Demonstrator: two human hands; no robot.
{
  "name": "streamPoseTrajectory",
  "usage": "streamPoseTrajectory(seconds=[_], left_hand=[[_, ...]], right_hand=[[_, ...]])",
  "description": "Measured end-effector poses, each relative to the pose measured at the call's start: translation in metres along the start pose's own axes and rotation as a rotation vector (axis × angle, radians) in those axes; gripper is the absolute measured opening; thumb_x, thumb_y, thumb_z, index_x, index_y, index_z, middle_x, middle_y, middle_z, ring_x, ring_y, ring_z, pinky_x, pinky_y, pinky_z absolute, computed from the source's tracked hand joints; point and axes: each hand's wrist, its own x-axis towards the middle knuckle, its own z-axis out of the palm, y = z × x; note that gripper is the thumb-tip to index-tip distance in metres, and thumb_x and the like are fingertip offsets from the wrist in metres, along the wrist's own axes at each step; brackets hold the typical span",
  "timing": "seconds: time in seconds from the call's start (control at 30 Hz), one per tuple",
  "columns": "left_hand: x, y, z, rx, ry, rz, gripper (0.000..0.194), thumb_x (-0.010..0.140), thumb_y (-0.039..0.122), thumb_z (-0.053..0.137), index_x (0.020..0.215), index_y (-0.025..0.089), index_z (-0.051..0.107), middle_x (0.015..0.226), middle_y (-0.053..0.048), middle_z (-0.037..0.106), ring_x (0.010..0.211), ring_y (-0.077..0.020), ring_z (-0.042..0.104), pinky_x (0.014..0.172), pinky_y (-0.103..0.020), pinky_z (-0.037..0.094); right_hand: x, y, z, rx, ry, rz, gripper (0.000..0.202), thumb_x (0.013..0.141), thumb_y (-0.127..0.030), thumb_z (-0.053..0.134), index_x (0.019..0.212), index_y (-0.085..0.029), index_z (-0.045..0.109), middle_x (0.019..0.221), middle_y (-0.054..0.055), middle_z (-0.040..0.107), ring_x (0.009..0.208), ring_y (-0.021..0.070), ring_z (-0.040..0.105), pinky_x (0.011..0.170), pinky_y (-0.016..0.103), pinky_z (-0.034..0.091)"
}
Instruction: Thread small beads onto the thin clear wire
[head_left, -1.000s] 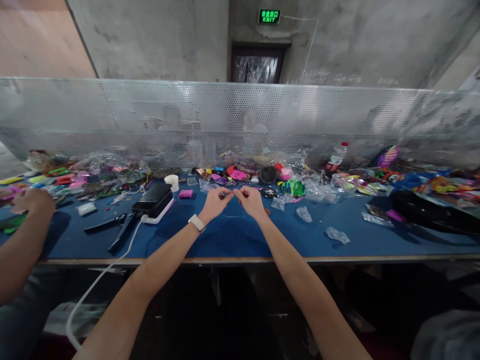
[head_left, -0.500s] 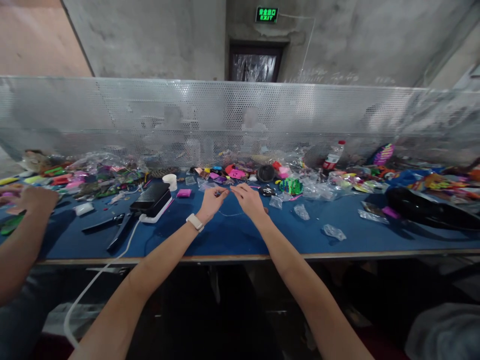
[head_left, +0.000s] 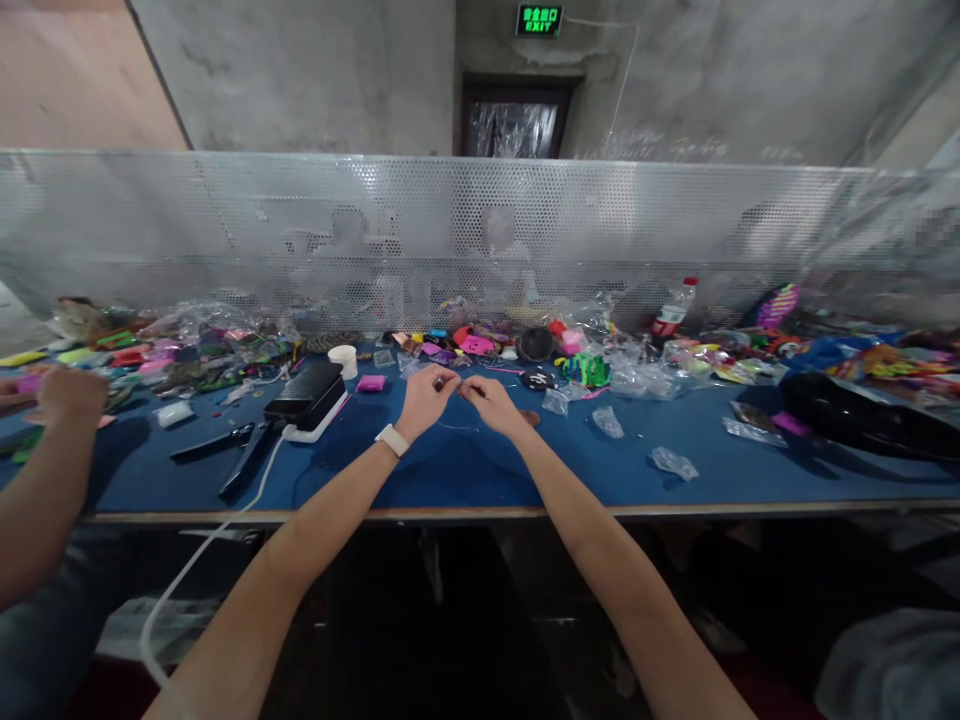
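My left hand (head_left: 425,402), with a white band on its wrist, is pinched closed above the middle of the blue table. A small dark thing (head_left: 439,383) shows between its fingers, too small to name. Close beside it, my right hand (head_left: 493,404) is also closed in a pinch, fingertips almost meeting those of the left. What it grips is hidden. Under the two hands curves a fine pale thread (head_left: 457,428); where its ends go I cannot tell. A brown piece (head_left: 529,417) lies just beyond my right wrist.
On the left are a black-and-white device (head_left: 307,395) with a cable, black-handled pliers-like tool (head_left: 244,465) and white cup (head_left: 343,360). Colourful clutter lines the perforated screen (head_left: 420,220). A bottle (head_left: 673,312) and black tray (head_left: 862,420) stand right. Another person's arm (head_left: 64,440) is at far left.
My fingertips have come a little closer together, and the right fingers have curled more. The thread looks shorter and has shifted. The view has moved slightly.
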Motion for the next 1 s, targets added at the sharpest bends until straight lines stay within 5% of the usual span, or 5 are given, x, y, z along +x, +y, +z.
streamPoseTrajectory(seconds=[0.17, 0.4, 0.57, 0.77, 1.0], left_hand=[[0.001, -0.003, -0.002, -0.029, -0.025, -0.031, 0.012, 0.094, 0.025, 0.07, 0.087, 0.019, 0.078, 0.091, -0.007, 0.078, 0.078, -0.0182, 0.068, 0.075, -0.03, 0.052], [0.0, -0.007, 0.002, -0.036, -0.053, -0.045, 0.011, 0.093, 0.026, 0.072, 0.09, 0.019, 0.079, 0.088, -0.006, 0.078, 0.077, -0.019, 0.069, 0.071, -0.03, 0.051], [0.0, -0.009, 0.001, -0.071, -0.084, -0.052, 0.014, 0.095, 0.029, 0.07, 0.092, 0.019, 0.079, 0.083, -0.006, 0.077, 0.074, -0.0181, 0.069, 0.065, -0.028, 0.05], [-0.002, -0.006, 0.001, -0.078, -0.099, -0.025, 0.016, 0.096, 0.032, 0.071, 0.091, 0.018, 0.078, 0.082, -0.005, 0.076, 0.071, -0.0162, 0.067, 0.066, -0.028, 0.05], [-0.003, 0.005, -0.003, -0.033, -0.096, 0.086, 0.02, 0.099, 0.033, 0.069, 0.089, 0.018, 0.077, 0.086, -0.004, 0.074, 0.073, -0.0152, 0.065, 0.068, -0.029, 0.049]], right_hand=[[-0.004, -0.001, -0.003, -0.116, 0.009, -0.144, 0.025, 0.084, -0.011, 0.053, 0.094, -0.02, 0.074, 0.096, 0.006, 0.072, 0.078, 0.0186, 0.064, 0.075, 0.031, 0.05], [-0.007, -0.004, -0.01, -0.349, 0.13, -0.12, 0.024, 0.09, -0.028, 0.077, 0.113, -0.024, 0.076, 0.098, 0.004, 0.077, 0.071, 0.0189, 0.064, 0.073, 0.032, 0.048], [-0.009, -0.007, -0.011, -0.428, 0.131, -0.18, 0.019, 0.101, -0.04, 0.07, 0.1, -0.024, 0.079, 0.095, 0.006, 0.08, 0.081, 0.0209, 0.07, 0.072, 0.031, 0.046], [-0.006, -0.012, -0.011, -0.131, 0.191, -0.074, 0.046, 0.104, -0.057, 0.059, 0.078, -0.021, 0.073, 0.072, 0.004, 0.073, 0.067, 0.0191, 0.064, 0.07, 0.031, 0.045], [0.0, -0.014, -0.007, 0.388, 0.069, 0.199, 0.062, 0.086, -0.077, 0.068, 0.062, -0.021, 0.057, 0.056, -0.002, 0.054, 0.053, 0.013, 0.047, 0.056, 0.029, 0.036]])
